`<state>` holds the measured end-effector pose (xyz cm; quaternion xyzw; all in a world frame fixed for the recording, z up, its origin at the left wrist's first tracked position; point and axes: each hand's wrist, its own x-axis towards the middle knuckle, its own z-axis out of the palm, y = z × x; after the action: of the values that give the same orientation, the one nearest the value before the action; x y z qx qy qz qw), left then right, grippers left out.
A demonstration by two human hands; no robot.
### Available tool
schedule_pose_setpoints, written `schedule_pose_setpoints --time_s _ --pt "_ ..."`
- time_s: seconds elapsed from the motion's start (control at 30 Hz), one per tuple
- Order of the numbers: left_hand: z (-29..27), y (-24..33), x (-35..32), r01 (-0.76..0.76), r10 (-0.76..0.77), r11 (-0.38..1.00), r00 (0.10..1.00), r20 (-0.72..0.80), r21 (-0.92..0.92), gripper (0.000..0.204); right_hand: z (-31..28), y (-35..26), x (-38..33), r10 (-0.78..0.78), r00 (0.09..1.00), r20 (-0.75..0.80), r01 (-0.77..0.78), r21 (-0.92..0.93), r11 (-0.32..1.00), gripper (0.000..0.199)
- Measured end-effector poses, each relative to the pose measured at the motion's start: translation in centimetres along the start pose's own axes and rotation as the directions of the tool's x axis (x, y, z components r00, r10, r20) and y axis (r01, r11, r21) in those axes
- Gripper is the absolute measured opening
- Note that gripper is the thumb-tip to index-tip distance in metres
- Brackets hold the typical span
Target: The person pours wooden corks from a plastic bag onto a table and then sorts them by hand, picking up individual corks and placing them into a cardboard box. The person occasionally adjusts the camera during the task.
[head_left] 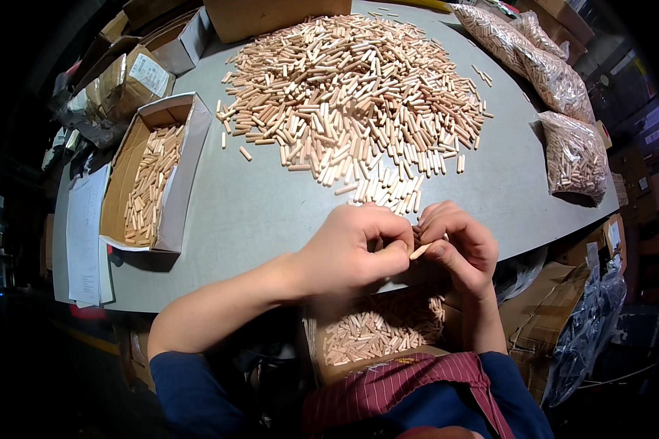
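Both of my hands meet at the table's front edge, just below a large pile of pale wooden dowels. Between the thumb and fingers of my right hand is a single wooden dowel. My left hand is closed with its fingertips pinched beside that dowel's end; what it holds is hidden. A thin tail of dowels spreads from the pile toward my fingers. Below my hands, an open cardboard box at my lap contains many more dowels.
A long white-sided carton with dowels stands on the grey table at left, next to papers. Clear bags of dowels line the right edge. More boxes crowd the far left. Cardboard and plastic wrap lie at lower right.
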<state>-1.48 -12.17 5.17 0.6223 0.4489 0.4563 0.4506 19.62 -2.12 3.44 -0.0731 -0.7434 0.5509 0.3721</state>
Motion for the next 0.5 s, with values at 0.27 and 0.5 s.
schedule_pose_setpoints --time_s 0.27,0.5 --pt "-1.0 1.7 0.1 0.216 -0.180 0.941 0.971 0.154 -0.261 0.020 -0.1 0.0 -0.1 0.035 0.998 -0.044 -0.036 -0.021 0.999 0.010" --pt "-0.8 1.1 0.2 0.179 -0.146 0.942 0.980 0.131 -0.284 0.024 0.0 0.0 0.0 0.029 0.999 -0.040 -0.031 -0.048 0.998 0.009"
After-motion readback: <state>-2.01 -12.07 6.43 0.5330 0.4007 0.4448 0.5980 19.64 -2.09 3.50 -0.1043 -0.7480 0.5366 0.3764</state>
